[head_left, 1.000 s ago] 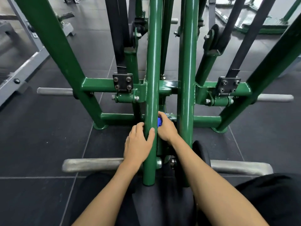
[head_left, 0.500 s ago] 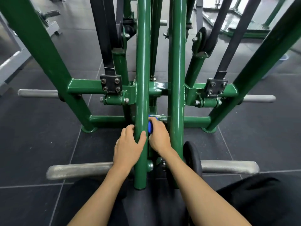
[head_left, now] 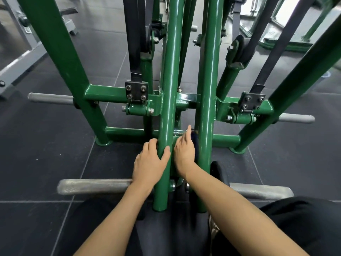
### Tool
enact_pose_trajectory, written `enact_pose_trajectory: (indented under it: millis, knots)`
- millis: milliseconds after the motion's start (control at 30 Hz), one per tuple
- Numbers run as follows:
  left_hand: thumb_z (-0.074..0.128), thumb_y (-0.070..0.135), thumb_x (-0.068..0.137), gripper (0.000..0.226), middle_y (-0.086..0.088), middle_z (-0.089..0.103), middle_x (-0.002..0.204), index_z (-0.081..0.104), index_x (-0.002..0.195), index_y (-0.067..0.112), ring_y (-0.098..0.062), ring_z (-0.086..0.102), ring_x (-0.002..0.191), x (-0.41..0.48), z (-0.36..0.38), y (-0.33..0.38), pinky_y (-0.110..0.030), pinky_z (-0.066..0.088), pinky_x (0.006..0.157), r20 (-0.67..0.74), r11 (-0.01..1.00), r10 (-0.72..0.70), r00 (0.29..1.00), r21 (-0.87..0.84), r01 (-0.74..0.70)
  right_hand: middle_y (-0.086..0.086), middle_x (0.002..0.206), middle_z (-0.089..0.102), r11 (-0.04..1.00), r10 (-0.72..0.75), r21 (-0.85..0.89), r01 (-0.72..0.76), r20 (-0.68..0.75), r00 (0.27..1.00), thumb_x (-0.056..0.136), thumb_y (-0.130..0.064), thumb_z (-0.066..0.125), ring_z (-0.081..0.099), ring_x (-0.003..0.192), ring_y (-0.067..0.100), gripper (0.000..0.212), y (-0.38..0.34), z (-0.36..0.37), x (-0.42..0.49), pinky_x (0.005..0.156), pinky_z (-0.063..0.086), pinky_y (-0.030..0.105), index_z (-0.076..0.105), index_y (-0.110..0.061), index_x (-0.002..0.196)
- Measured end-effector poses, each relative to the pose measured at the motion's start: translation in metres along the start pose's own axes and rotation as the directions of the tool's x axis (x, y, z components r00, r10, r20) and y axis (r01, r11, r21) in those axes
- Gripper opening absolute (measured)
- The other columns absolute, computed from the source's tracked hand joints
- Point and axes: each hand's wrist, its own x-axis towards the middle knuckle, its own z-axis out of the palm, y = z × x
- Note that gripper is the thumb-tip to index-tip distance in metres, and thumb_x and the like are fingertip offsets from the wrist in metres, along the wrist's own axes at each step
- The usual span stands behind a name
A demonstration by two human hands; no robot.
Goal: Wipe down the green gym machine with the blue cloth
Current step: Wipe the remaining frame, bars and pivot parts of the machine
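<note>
1. Nearest the camera, left hand [head_left: 150, 163] wraps the left round green steel upright [head_left: 168, 89], fingers curled round it.
2. Just beyond, right hand [head_left: 184, 156] presses bunched blue cloth [head_left: 195, 145] onto right green upright [head_left: 209, 89]; index straight, other fingers hidden, cannot tell.

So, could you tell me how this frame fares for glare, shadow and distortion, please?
Head view: glare streaks run down the left tube; the floor at top right is blown out; the cloth, in shadow beside the right hand, reads nearly black; wide-angle distortion splays the outer posts; the centre looks sharp.
</note>
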Motion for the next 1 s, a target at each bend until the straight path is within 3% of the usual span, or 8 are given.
enact_pose_trajectory:
  millis: [267,467,667,833,900,1000]
  knots:
    - [0.041,0.059,0.102,0.049,0.002,0.056,0.126,0.044,0.138,0.025,-0.026,0.060,0.108,0.000,-0.003,0.003,-0.044,0.048,0.092,0.009,1.000,0.006,1.000,0.009,-0.006,0.022,0.161,0.033,0.999,0.039,0.029,-0.038,-0.015,0.999,0.104,-0.054,0.043,0.024,0.151,0.050,0.070,0.016,0.006,0.009,0.113,-0.003,0.083,0.032,-0.013,0.160]
    - [0.044,0.058,0.102,0.046,0.001,0.056,0.124,0.046,0.135,0.024,-0.026,0.061,0.107,0.001,-0.003,0.002,-0.044,0.047,0.091,0.007,1.000,0.006,1.000,-0.002,-0.006,0.019,0.157,0.038,0.998,-0.022,0.057,0.028,-0.101,0.995,0.105,-0.049,0.042,0.024,0.149,0.053,0.069,0.012,0.002,-0.014,0.116,-0.003,0.079,0.028,-0.010,0.161]
    - [0.044,0.058,0.102,0.051,0.000,0.057,0.127,0.045,0.138,0.023,-0.027,0.060,0.111,0.002,-0.002,0.001,-0.045,0.048,0.094,0.011,1.000,0.006,1.000,-0.018,-0.006,0.019,0.154,0.043,0.943,-0.098,0.312,0.120,-0.085,0.992,0.105,-0.032,0.046,0.024,0.149,0.048,0.067,-0.008,0.013,-0.034,0.124,0.012,0.062,0.024,0.004,0.157]
    - [0.044,0.058,0.102,0.050,-0.002,0.057,0.128,0.046,0.137,0.023,-0.029,0.060,0.112,0.001,-0.001,0.000,-0.046,0.048,0.095,0.009,1.000,0.012,1.000,-0.025,-0.012,0.028,0.149,0.047,0.930,-0.039,0.348,0.121,-0.234,0.971,0.105,-0.026,0.042,0.028,0.149,0.048,0.056,0.011,0.025,-0.046,0.126,0.004,0.062,0.033,0.006,0.150]
    - [0.044,0.058,0.102,0.049,-0.001,0.057,0.128,0.046,0.137,0.022,-0.028,0.060,0.111,0.001,-0.002,0.000,-0.045,0.047,0.094,0.010,0.999,0.017,1.000,-0.028,-0.017,0.030,0.152,0.043,0.939,0.015,0.329,0.104,-0.341,0.940,0.105,-0.023,0.040,0.026,0.150,0.050,0.053,0.028,0.025,-0.048,0.126,0.008,0.061,0.038,0.004,0.150]
    - [0.044,0.057,0.103,0.050,-0.002,0.057,0.128,0.045,0.138,0.022,-0.028,0.060,0.111,0.002,-0.003,0.000,-0.046,0.047,0.095,0.012,1.000,0.016,1.000,-0.025,-0.016,0.027,0.143,0.053,0.881,0.160,0.458,0.115,-0.518,0.840,0.102,-0.014,0.045,0.034,0.147,0.046,0.041,0.060,0.033,-0.046,0.124,0.022,0.055,0.051,0.001,0.139]
